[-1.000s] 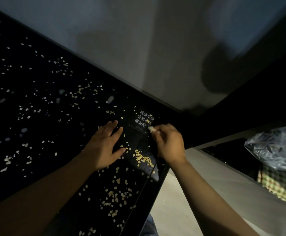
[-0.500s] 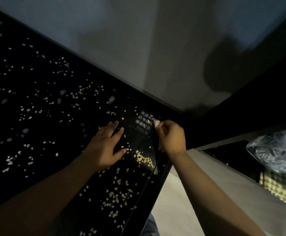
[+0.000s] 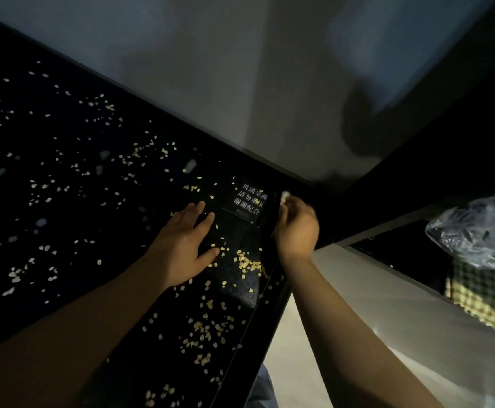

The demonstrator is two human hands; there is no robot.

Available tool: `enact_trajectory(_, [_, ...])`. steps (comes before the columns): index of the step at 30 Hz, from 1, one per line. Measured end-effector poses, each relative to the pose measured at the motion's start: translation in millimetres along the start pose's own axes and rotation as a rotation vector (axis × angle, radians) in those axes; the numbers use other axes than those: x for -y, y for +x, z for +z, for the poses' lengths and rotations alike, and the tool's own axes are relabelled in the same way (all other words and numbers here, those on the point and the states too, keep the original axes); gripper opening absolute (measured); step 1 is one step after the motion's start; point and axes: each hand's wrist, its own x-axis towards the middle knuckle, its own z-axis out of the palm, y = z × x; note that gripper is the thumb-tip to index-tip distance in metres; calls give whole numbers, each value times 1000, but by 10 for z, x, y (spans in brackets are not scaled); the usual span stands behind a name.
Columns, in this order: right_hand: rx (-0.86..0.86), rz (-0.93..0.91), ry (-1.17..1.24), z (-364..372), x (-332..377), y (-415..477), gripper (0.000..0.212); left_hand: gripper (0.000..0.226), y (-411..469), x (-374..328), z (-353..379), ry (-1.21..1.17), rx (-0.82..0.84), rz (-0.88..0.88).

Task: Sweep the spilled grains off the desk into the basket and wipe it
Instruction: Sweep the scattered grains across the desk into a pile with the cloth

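Observation:
Pale grains (image 3: 247,262) lie scattered over the black glass desk (image 3: 63,219), thickest near its right edge. My left hand (image 3: 186,245) rests flat on the desk, fingers apart, just left of a small heap of grains. My right hand (image 3: 298,226) is closed at the desk's far right corner, with a small white wad (image 3: 284,196) showing at its fingertips. A black sticker with white writing (image 3: 249,201) sits between the two hands. No basket can be made out.
A grey wall runs along the desk's far edge. To the right, a pale ledge (image 3: 387,290) slopes down, with a crumpled clear plastic bag (image 3: 479,234) and a checked cloth (image 3: 482,295) beyond it. Light floor shows below the desk edge.
My right hand has moved away from me along the desk's right edge, past the sticker to the corner. My left hand has stayed flat in place.

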Motion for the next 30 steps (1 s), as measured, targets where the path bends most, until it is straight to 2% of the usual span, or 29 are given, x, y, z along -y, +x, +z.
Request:
enact_trajectory(5, [208,-56,-3,-52,81,-53,16,88,-4,27,27,32,5,6])
enact_trajectory(8, [441,-45,198,-233,-29,-215,12,90,-15,9,5,42,-5,16])
enact_trajectory(9, [442,-76,227,-301,-59,-260,14,91,-12,4,-2,42,-3,19])
enact_trajectory(12, [206,-143,217,-448,-166,-343,16,83,-4,-1,-19,49,21,10])
enact_trajectory(14, [59,-82,179,-466,-228,-379,15,77,-2,-5,-16,71,36,3])
enact_trajectory(18, [68,10,106,-264,-226,-412,24,75,16,-4,-9,74,64,-18])
enact_trajectory(20, [69,-24,73,-138,-159,-489,23,74,31,2,-13,74,87,-30])
enact_trajectory(24, [227,-112,160,-79,21,-802,21,73,37,3,-23,54,80,-36])
enact_trajectory(30, [-33,-72,270,-449,-63,-754,18,71,14,4,-68,6,56,-20])
